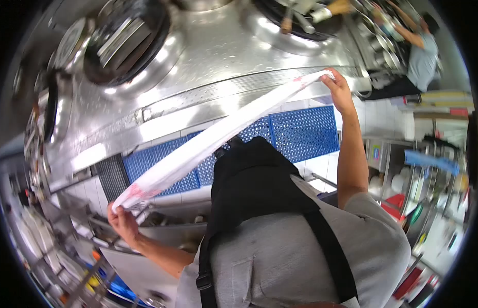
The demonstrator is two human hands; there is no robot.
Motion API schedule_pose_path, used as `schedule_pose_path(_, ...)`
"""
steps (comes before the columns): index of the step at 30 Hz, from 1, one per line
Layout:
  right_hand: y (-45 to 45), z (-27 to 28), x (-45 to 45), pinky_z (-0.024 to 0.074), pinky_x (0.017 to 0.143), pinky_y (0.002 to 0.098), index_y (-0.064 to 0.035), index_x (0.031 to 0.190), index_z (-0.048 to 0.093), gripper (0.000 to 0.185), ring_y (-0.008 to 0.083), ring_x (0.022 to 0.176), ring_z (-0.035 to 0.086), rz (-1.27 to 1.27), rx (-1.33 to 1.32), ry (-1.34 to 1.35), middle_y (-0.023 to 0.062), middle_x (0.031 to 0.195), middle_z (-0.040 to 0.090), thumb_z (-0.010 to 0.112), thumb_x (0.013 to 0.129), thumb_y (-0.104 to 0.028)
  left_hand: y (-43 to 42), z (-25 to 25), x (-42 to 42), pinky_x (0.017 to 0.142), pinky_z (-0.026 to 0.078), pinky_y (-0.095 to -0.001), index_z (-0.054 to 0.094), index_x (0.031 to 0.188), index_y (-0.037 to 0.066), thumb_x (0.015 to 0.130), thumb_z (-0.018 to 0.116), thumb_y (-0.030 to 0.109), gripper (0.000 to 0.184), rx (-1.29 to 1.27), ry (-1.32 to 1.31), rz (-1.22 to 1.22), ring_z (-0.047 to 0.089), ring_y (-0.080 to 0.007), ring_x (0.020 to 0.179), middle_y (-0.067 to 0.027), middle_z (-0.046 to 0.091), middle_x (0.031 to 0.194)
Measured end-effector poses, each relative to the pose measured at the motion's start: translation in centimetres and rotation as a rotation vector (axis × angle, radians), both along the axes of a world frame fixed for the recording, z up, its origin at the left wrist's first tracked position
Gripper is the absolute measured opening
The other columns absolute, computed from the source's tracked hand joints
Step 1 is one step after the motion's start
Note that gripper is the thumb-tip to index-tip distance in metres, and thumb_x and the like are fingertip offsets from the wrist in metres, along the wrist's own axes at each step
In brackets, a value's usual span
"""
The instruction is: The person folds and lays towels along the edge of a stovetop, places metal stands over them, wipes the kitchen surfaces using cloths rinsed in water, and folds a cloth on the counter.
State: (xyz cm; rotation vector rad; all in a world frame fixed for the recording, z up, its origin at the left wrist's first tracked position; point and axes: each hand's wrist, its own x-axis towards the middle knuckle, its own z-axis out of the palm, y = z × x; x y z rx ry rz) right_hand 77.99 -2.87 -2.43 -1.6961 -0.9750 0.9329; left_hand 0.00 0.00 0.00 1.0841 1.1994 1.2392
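A long white cloth [213, 138] with reddish marks near both ends is stretched diagonally between my two hands, above the floor and the front edge of the steel stove. My left hand [124, 224] grips its lower end at the left, with the fingers closed. At the upper right, my right hand [337, 88] is closed on the other end, near the stove's front rim. The middle of the cloth is gathered into a narrow band.
A steel stove top [213, 49] holds a large wok [131, 46] at the left and another pan [270, 15] with utensils. Blue perforated mats [303, 134] lie on the floor. A co-worker [423, 56] stands at the upper right. Shelves [375, 146] are at the right.
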Motion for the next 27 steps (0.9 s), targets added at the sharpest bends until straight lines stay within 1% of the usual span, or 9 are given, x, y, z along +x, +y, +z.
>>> schedule_pose_path(2,-3.8,1.8,-2.7,0.0464,0.087,0.0269,-0.0002,0.125,0.06,0.033,0.0101,0.095,0.058,-0.299,0.055,-0.078,0.0024,0.107,0.065,0.064,0.103,-0.024,4.1,-1.6,3.0,0.088,0.05,-0.034,0.06,0.117,0.0,0.099,0.073,0.027,0.035,-0.036,-0.054,-0.039,0.061,-0.0172,0.096,-0.008,0.066,0.104)
schedule_pose_path(5,-9.6,-0.9,6.8,0.0481,0.086,0.0304,0.0028,0.126,0.057,0.037,0.0128,0.097,0.058,-0.5,0.272,-0.376,0.0057,0.11,0.066,0.06,0.105,-0.027,7.8,-4.6,17.6,0.087,0.048,-0.0288,0.061,0.119,-0.002,0.104,0.063,0.022,0.028,0.091,0.092,-0.048,0.058,-0.014,0.095,-0.0065,0.065,0.104)
schedule_pose_path(9,-14.0,-2.3,10.9,0.0497,0.076,0.0402,-0.0033,0.119,0.057,0.024,0.028,0.086,0.066,-0.879,0.139,-0.693,0.0173,0.092,0.068,0.055,0.106,-0.023,7.9,-6.2,31.5,0.079,0.048,-0.0276,0.061,0.119,-0.003,0.106,0.059,0.021,0.027,0.204,0.342,-0.078,0.056,-0.0128,0.088,-0.0083,0.065,0.098)
schedule_pose_path(11,-15.2,-3.8,13.8,0.0495,0.073,0.046,-0.0054,0.117,0.057,0.021,0.0385,0.083,0.068,-0.952,0.034,-0.84,0.0244,0.09,0.068,0.054,0.106,-0.023,7.6,-7.5,37.5,0.086,0.048,-0.0291,0.06,0.12,-0.001,0.109,0.054,0.021,0.026,0.221,0.41,-0.093,0.056,-0.0156,0.095,-0.0081,0.064,0.104)
schedule_pose_path(12,-15.9,-4.9,15.9,0.0495,0.075,0.0511,-0.0074,0.119,0.058,0.02,0.0488,0.089,0.065,-0.928,-0.005,-0.871,0.0294,0.093,0.068,0.054,0.105,-0.021,7.7,-9.1,39.9,0.081,0.048,-0.0299,0.062,0.12,-0.002,0.108,0.054,0.019,0.025,0.264,0.417,-0.082,0.057,-0.0172,0.088,-0.0101,0.064,0.097)
schedule_pose_path(16,-17.2,-8.5,24.9,0.0521,0.082,0.0496,-0.0053,0.12,0.062,0.024,0.0481,0.099,0.067,-0.812,-0.192,-0.847,0.0284,0.106,0.07,0.055,0.103,-0.022,8.0,-14.8,48.3,0.071,0.05,-0.0332,0.064,0.115,-0.004,0.106,0.057,0.014,0.022,0.361,0.631,-0.098,0.058,-0.0188,0.074,-0.0151,0.067,0.084)
schedule_pose_path(19,-16.8,-11.8,32.5,0.0521,0.082,0.0498,-0.0046,0.119,0.063,0.023,0.0475,0.098,0.067,-0.757,-0.134,-0.873,0.0267,0.105,0.07,0.056,0.103,-0.019,7.4,-17.1,54.1,0.075,0.052,-0.0377,0.064,0.117,-0.006,0.105,0.057,0.012,0.023,0.2,0.711,-0.166,0.064,-0.0266,0.078,-0.0216,0.069,0.089)
schedule_pose_path(20,-16.6,-13.0,35.1,0.0497,0.083,0.0547,-0.0069,0.121,0.062,0.026,0.0494,0.099,0.065,-0.715,-0.1,-0.916,0.0279,0.103,0.069,0.051,0.097,-0.007,7.3,-17.9,55.9,0.077,0.053,-0.0399,0.064,0.116,-0.006,0.104,0.057,0.01,0.021,0.259,0.733,-0.168,0.068,-0.0324,0.082,-0.0238,0.07,0.092)
schedule_pose_path(27,-13.0,-18.2,46.7,0.0512,0.087,0.0528,-0.0074,0.118,0.063,0.022,0.0447,0.104,0.065,-0.621,-0.216,-0.863,0.0213,0.113,0.069,0.054,0.1,-0.015,7.3,-19.0,65.8,0.078,0.053,-0.0476,0.066,0.117,-0.004,0.101,0.06,0.014,0.024,0.365,1.073,-0.145,0.067,-0.0442,0.086,-0.0254,0.071,0.098)
